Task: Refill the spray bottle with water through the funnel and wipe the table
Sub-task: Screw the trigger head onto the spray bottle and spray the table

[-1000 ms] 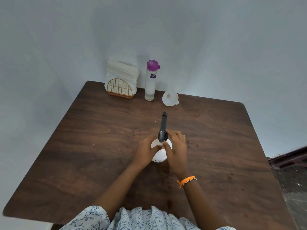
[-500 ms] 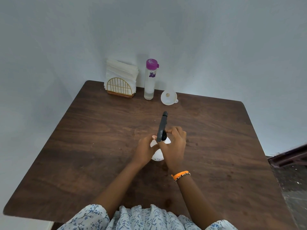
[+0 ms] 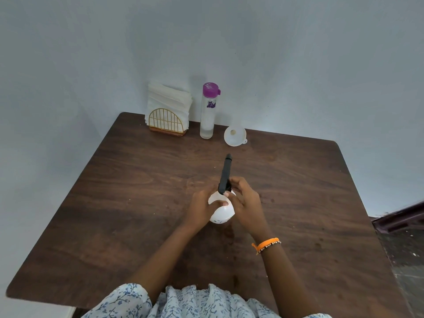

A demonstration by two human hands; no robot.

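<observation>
Currently the spray bottle (image 3: 221, 212), white and round-bodied, stands on the worktop (image 3: 114, 214) near the middle, close in front of the person. Its black sprayer head (image 3: 225, 174) sticks up and points away toward the wall. Left hand (image 3: 202, 208) wraps the white body from the left, fingers curled round it, thumb across the top; likely there to keep the bottle from turning. Right hand (image 3: 244, 199) sits at the neck, fingers (image 3: 236, 183) pinching the base of the sprayer head, a grip that fits unscrewing it. Whether the head is already loose, cannot tell. An orange bracelet (image 3: 266, 244) is on the right wrist.

Refill step looks not yet started: the white funnel (image 3: 235, 135) lies on the worktop at the far edge, well apart from the bottle, wide mouth tipped toward the camera. Just left of it stands 1 clear water bottle (image 3: 208, 111) with a purple cap, cap on, some water in the bottom. Further left, a gold wire napkin holder (image 3: 166, 121) full of white napkins, probably for the wipe later. All 3 line up along the back by the wall, leaving the middle free for the hands.
</observation>
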